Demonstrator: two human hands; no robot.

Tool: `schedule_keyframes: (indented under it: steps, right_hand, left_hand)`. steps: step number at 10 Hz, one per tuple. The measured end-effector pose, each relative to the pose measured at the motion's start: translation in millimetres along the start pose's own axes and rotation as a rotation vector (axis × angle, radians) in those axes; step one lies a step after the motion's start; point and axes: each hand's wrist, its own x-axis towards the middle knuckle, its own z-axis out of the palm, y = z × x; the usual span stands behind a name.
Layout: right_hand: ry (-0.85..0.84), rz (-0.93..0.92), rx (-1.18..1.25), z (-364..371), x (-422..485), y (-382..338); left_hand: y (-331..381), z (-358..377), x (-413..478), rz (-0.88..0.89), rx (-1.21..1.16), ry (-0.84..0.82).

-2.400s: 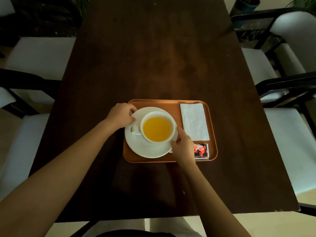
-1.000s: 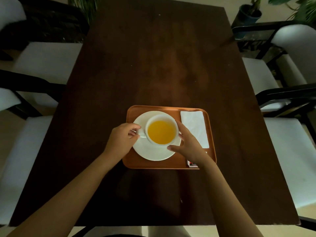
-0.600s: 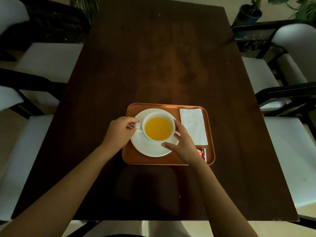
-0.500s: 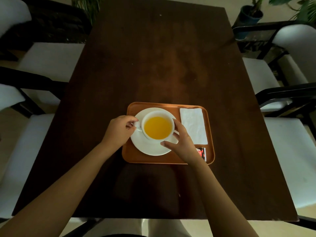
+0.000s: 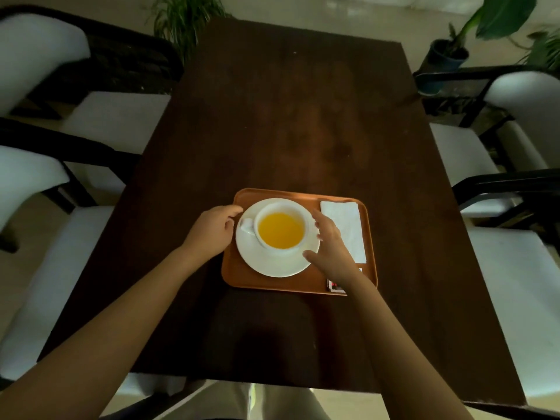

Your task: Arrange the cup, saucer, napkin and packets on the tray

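An orange tray lies on the dark table. On its left half a white saucer carries a white cup of yellow-orange drink, handle pointing left. A folded white napkin lies along the tray's right side. Red and black packets sit at the near right corner, mostly hidden by my right wrist. My left hand hovers just left of the cup handle, fingers loosely curled, holding nothing. My right hand is spread beside the cup's right side, thumb over the saucer rim.
The dark wooden table stretches away beyond the tray. White-cushioned chairs with black frames stand on the left and right. Potted plants stand past the table's far corners.
Both hands have come off the cup: the left fingers left the handle and the right fingers drew back to the right. Cup and saucer stay put on the tray.
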Motion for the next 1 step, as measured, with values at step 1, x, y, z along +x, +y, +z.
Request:
schedule_keyframes:
  steps: [1]
  right_hand:
    - [-0.009,-0.001,-0.117,-17.3,-0.9,-14.1]
  left_hand:
    - [15.2,-12.8,5.1,0.0,-0.018,0.004]
